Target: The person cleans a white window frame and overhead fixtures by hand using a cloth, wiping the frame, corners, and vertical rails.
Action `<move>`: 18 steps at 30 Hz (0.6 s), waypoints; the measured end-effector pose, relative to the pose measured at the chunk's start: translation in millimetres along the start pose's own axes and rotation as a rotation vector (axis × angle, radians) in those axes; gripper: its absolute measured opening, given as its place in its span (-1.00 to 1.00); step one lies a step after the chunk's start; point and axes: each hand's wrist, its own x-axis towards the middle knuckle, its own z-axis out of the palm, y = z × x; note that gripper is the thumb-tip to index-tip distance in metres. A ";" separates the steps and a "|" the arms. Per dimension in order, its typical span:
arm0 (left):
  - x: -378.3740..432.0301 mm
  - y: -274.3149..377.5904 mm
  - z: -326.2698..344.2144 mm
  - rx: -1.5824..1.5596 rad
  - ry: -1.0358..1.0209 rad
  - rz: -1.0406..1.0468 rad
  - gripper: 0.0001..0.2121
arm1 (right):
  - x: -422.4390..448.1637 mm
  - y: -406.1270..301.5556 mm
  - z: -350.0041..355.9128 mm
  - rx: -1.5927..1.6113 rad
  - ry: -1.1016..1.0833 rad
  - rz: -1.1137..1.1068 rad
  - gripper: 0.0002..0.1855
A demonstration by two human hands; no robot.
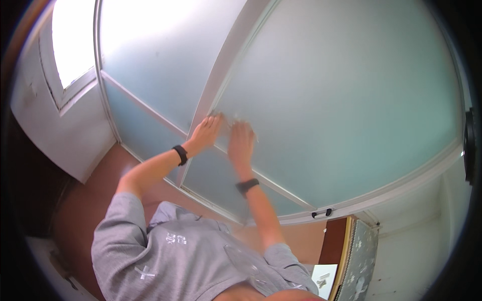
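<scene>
A framed partition with frosted glass panes (pixel 339 94) rises before me. My left hand (pixel 206 131) lies on or close to its pale upright post (pixel 222 64), just above the crossbar (pixel 147 109), fingers close together and pointing up. To the right, my right hand (pixel 241 141) is blurred in front of the right pane, its fingers raised. Something thin and pale, perhaps a clear strip, shows near the fingertips of both hands; whether either hand grips it is unclear. Dark bands circle both wrists.
A window (pixel 75 41) lets in bright light at the upper left, beside a white wall (pixel 49 101). A small handle (pixel 322 214) sits on the lower right frame. Below it, a patterned grey panel (pixel 357 259) stands near a white sheet (pixel 327 276) on the right.
</scene>
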 end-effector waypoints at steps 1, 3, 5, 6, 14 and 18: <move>3.9 4.0 0.4 -0.046 -0.048 -0.048 -0.48 | -7.1 6.6 -1.0 -0.004 -0.014 -0.008 -0.46; 18.9 6.6 -2.1 -0.109 -0.037 -0.058 -0.48 | -4.6 18.4 -7.7 -0.023 -0.020 -0.001 -0.45; 27.9 4.7 -15.3 -0.159 -0.066 -0.086 -0.48 | 14.3 13.5 -24.5 -0.040 0.035 0.016 -0.40; 44.5 2.4 -26.1 -0.207 0.004 -0.150 -0.47 | 27.0 12.8 -39.9 -0.050 0.035 0.032 -0.40; 170.9 -16.5 -98.4 -0.355 0.369 -0.281 -0.47 | 127.6 62.7 -143.4 -0.169 0.464 0.069 -0.27; 217.4 -18.4 -117.5 -0.375 0.551 -0.279 -0.49 | 169.4 80.6 -180.3 -0.280 0.532 0.017 -0.20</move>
